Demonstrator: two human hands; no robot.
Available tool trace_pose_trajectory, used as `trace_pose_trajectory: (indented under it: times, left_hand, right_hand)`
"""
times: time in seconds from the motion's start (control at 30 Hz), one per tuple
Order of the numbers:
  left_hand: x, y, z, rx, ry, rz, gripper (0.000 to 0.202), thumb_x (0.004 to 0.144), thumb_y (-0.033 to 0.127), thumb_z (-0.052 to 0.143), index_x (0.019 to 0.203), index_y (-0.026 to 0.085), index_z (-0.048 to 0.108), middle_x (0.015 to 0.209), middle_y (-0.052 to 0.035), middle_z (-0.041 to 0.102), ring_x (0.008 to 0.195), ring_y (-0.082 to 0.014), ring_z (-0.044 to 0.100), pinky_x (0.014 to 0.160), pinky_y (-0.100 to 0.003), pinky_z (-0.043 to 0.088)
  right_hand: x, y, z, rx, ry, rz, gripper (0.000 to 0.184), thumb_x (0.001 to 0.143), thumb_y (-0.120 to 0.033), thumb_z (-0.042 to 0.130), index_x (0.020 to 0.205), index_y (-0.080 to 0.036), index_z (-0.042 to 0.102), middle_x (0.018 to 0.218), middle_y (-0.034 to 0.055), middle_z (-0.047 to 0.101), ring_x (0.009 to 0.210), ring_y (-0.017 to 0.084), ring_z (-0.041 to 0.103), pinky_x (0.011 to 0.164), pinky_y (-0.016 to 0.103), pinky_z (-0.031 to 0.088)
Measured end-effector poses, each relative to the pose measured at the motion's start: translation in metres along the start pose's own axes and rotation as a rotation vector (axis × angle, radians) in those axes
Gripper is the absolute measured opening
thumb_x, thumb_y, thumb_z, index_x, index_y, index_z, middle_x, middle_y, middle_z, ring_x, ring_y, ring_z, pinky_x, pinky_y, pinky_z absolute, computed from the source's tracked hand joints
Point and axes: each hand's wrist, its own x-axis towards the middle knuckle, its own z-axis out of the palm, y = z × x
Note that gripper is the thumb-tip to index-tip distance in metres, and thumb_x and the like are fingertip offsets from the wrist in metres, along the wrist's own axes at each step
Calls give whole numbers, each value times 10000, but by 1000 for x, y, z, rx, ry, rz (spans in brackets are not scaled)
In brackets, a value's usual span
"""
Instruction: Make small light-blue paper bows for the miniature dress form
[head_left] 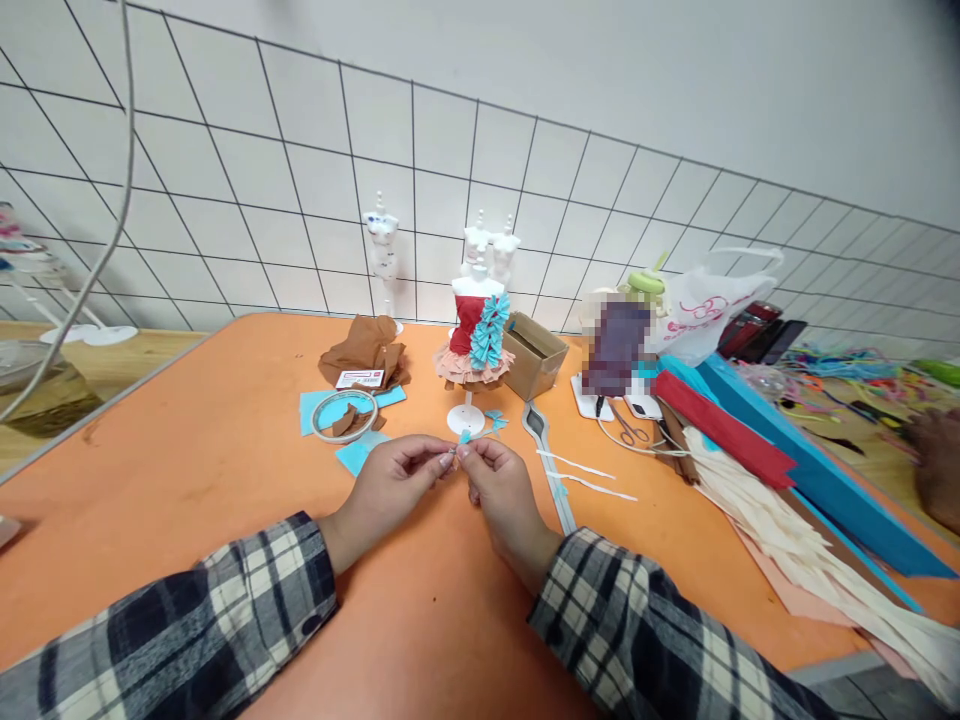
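My left hand (401, 482) and my right hand (508, 492) meet above the table, both closed with thumbs and fingers pinched together. A small scrap of light blue crepe paper (465, 437) pokes up between their fingertips. Just beyond stands a miniature dress form (471, 315) on a white round base, wearing a red bodice, a pink ruffled skirt and a blue ruffle down one side. Another blue paper piece (495, 420) lies close to its base. Right of my right hand are a grey strip-like tool (551, 470) and thin white strips (592, 488).
Brown crepe paper (360, 350) and a tape roll (316, 425) lie to the left. Behind are a cardboard box (536, 355) and white dress forms (382, 240). Scissors (634, 432), a red paper roll (720, 428) and cream strips (795, 530) fill the right. Another person's hand (937, 460) shows there.
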Motion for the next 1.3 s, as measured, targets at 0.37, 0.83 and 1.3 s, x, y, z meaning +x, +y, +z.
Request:
trace_pose_trajectory:
  times: [0.37, 0.83, 1.3]
  left_hand:
    - [-1, 4, 2, -16, 51, -15, 204, 795, 356, 640, 819, 167, 715, 767, -53, 725, 699, -175, 647, 608, -245, 513]
    - [3, 4, -7, 32, -50, 204, 171, 847, 310, 624, 774, 177, 701, 824, -66, 667, 787, -176, 621, 730, -283, 497]
    - [3, 3, -27, 582, -216, 692, 233, 905, 225, 508, 927, 290, 730, 858, -41, 716, 833, -176, 618, 796, -322, 460]
  right_hand:
    - [0, 2, -3, 0, -59, -7, 249, 771, -423, 637, 747, -190, 552, 630, -42, 503, 506, 82, 428, 401, 185, 343]
    - [4, -12, -21, -421, -143, -190, 122, 747, -293, 626, 809, -199, 580, 761, 4, 600, 671, 133, 553, 548, 227, 459]
    - [18, -13, -52, -351, -296, 55, 402, 858, -547, 519, 902, -166, 641, 799, 47, 668, 504, 85, 541, 382, 170, 393]
